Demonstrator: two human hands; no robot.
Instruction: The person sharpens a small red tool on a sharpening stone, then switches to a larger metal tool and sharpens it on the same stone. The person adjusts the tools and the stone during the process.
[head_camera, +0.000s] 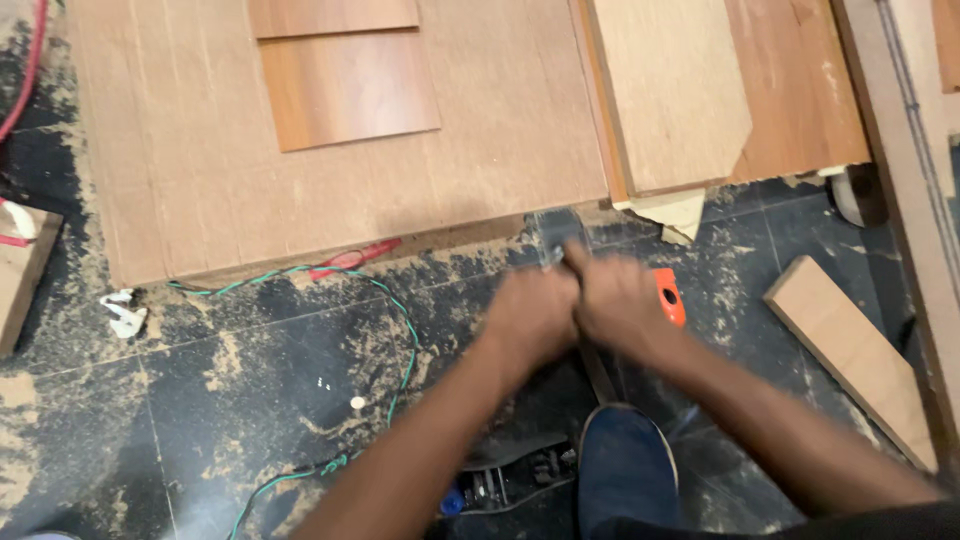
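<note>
A large plywood sheet (330, 190) fills the far left, its near edge bordering dusty dark floor (250, 390) with open room leftward. Just beyond that edge, left hand (533, 310) and right hand (617, 305) press together, fingers curled, seemingly around a blurred grey tool (553, 236). A green wire (405, 320) loops nearby.

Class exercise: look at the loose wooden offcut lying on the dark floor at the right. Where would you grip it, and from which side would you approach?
Grip the offcut across its narrow width, near the middle, coming from above. It lies flat on the floor as a long thin strip, so its two long edges are exposed and probably close enough together for one hand. The right edge sits close to a board, so a side approach looks cramped.
</note>
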